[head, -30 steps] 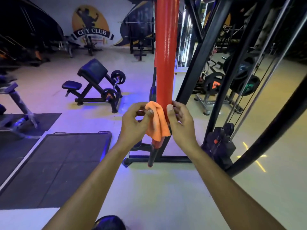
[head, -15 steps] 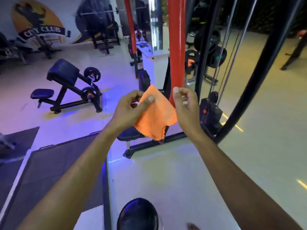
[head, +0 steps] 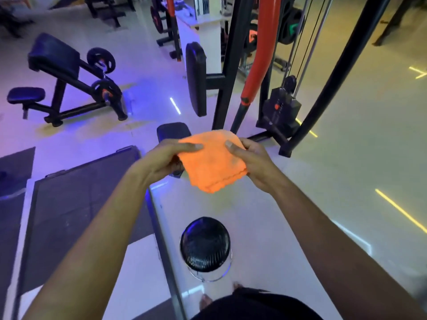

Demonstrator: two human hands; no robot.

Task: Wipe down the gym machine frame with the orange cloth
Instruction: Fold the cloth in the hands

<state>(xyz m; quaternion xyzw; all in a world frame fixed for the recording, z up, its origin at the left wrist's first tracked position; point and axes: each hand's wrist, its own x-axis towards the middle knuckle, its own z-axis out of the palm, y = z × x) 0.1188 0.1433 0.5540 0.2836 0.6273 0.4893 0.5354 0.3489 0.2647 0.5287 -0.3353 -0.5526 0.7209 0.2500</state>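
While both hands meet mid-frame, the orange cloth sits folded between them, clear of the machine: left hand pinches its left edge w/ thumb on top, right hand grips the right edge. Gym machine frame stands beyond, red post upright, weight stack at its base. Glossy pale floor, blue glow, yellow light strips. Dark mat to the left, round black stool below the hands. Preacher bench far left.

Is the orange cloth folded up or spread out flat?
Folded: the orange cloth shows stacked layered edges at its lower corner.
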